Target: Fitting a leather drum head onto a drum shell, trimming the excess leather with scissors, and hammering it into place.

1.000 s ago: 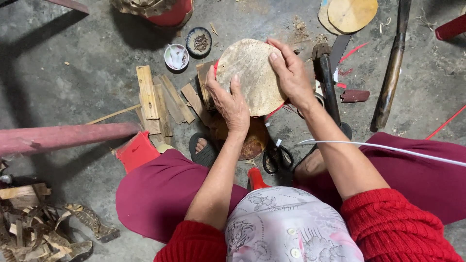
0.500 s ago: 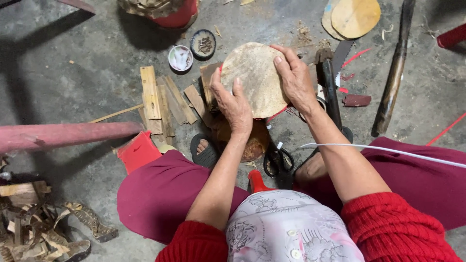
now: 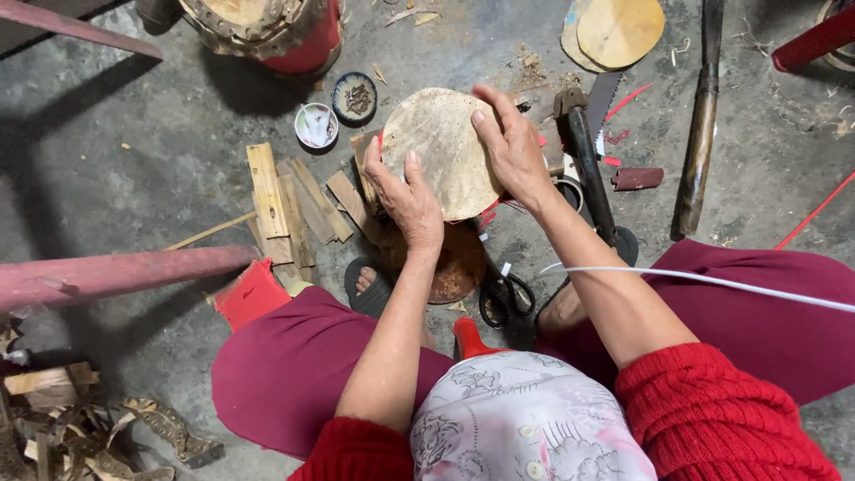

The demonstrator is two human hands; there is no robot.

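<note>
A small round drum with a pale hide skin (image 3: 443, 147) and a red rim is held between both hands above the concrete floor. My left hand (image 3: 405, 196) presses on its lower left edge, fingers on the skin. My right hand (image 3: 509, 147) lies over its right side, fingers spread across the hide. Under the drum lies a brown round piece (image 3: 459, 267). Black scissors (image 3: 504, 298) lie just right of that piece, by my knee.
Wooden slats (image 3: 285, 200) lie left of the drum, two small dishes (image 3: 335, 111) behind them. A saw and dark tool (image 3: 588, 160) and a long stick (image 3: 699, 125) lie to the right. Hide discs (image 3: 619, 31) sit at the back, a red drum (image 3: 267, 27) far left.
The view has shifted slightly. My right hand has slid a little across the hide, and the drum sits a bit lower in view. My left hand keeps its hold.
</note>
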